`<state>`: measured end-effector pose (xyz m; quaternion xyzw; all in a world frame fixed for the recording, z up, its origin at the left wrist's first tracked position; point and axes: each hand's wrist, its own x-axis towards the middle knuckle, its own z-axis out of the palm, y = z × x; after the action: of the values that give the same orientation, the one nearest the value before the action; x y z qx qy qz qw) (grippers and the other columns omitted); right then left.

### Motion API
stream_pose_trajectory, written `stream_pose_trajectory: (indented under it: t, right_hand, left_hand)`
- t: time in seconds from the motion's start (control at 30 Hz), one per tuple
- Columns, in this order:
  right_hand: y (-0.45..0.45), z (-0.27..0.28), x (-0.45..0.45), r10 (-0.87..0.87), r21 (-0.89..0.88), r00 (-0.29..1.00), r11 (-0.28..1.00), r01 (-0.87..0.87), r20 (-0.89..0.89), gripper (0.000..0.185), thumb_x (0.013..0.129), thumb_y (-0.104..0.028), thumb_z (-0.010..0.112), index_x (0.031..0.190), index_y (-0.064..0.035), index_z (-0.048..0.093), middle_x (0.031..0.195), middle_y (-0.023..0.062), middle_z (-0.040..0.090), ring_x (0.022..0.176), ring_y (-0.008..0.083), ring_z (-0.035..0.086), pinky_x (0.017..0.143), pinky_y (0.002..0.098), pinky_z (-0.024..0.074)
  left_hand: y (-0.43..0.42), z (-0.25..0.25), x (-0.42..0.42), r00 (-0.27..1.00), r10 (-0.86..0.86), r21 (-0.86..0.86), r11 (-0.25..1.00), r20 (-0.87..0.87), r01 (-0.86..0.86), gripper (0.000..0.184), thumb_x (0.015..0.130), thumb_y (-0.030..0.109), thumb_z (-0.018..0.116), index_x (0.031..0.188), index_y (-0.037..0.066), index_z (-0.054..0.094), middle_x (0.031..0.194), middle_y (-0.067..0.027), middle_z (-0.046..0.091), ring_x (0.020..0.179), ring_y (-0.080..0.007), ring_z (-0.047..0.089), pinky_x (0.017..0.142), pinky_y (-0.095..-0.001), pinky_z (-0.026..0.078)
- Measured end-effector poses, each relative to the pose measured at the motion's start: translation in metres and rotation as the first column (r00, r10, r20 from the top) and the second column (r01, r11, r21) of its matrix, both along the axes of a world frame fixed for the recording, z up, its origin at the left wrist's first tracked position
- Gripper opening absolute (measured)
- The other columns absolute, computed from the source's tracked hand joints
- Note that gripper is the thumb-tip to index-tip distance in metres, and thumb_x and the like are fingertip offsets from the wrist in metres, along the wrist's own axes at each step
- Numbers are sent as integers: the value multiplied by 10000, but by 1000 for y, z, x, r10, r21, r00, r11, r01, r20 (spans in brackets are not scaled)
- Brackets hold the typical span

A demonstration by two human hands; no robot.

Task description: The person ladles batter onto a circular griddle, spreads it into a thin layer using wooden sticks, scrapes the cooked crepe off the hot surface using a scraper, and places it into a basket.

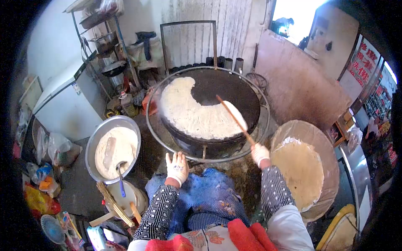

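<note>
Right hand grips stick over griddle; dragging low could tear batter on it. Left hand, spread wide, near griddle's front: slip risks burn.

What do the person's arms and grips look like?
The left grip and right grip wear whitish gloves, the left one with a small blue marking. Black-and-white maze-patterned sleeves cover both forearms, with plain white upper sleeves behind them.
</note>
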<state>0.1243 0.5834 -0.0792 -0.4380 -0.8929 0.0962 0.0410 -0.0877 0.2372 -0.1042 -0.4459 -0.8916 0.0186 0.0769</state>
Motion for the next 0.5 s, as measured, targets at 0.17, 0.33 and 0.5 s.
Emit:
stream_pose_trajectory:
  t: [0.17, 0.33, 0.5]
  right_hand:
    - [-8, 17, -18, 104, 98, 994, 989, -107, 33, 353, 973, -357, 442, 983, -31, 576, 814, 237, 676, 783, 410, 666, 738, 521, 519]
    - [23, 2, -19, -13, 64, 999, 998, 10, 45, 381, 977, -359, 427, 1038, -30, 611, 865, 234, 690, 813, 386, 682, 752, 500, 533]
    - [-16, 4, -9, 283, -39, 911, 950, -309, -301, 205, 921, -193, 482, 946, -32, 606, 750, 153, 645, 720, 319, 664, 637, 461, 531]
  left_hand:
    - [-5, 15, -8, 995, 14, 13, 1000, 95, -15, 597, 873, 325, 498, 1361, -18, 478, 1457, -173, 446, 1386, -343, 366, 1139, -655, 45]
    - [-9, 9, -18, 996, 88, -20, 996, -10, -88, 587, 857, 372, 575, 1332, 33, 519, 1444, -126, 463, 1361, -299, 378, 1142, -625, 100]
    - [-5, 32, -23, 997, 59, 26, 998, 47, -61, 476, 793, 302, 645, 1206, 71, 599, 1321, -90, 561, 1253, -254, 475, 1074, -599, 235]
